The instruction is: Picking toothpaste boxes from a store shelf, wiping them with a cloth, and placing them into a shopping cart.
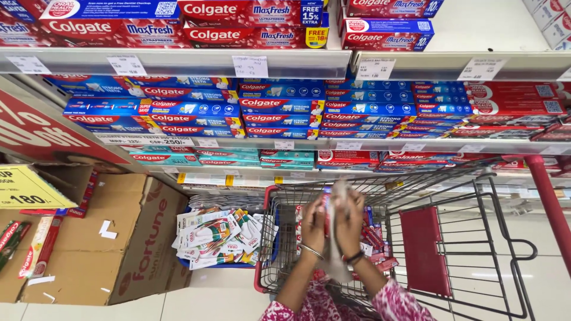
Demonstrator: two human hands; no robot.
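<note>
Head view: shop aisle, toothpaste shelves [285,107], pale floor [226,297]; both hands' fingers [351,205] closed round blurred, perhaps plastic-wrapped pack [336,202] over trolley [464,249].

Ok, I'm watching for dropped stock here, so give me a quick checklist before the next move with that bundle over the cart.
1. Both hands on the wrapped bundle: ok, left hand and right hand grip it.
2. Bundle above the shopping cart basket: ok.
3. Wrap intact: cannot tell, blurred.
4. Room in the basket: ok, red boxes lie only near the hands.
5. Floor beside the cart free: not ok, cardboard box and packets sit there.
</note>
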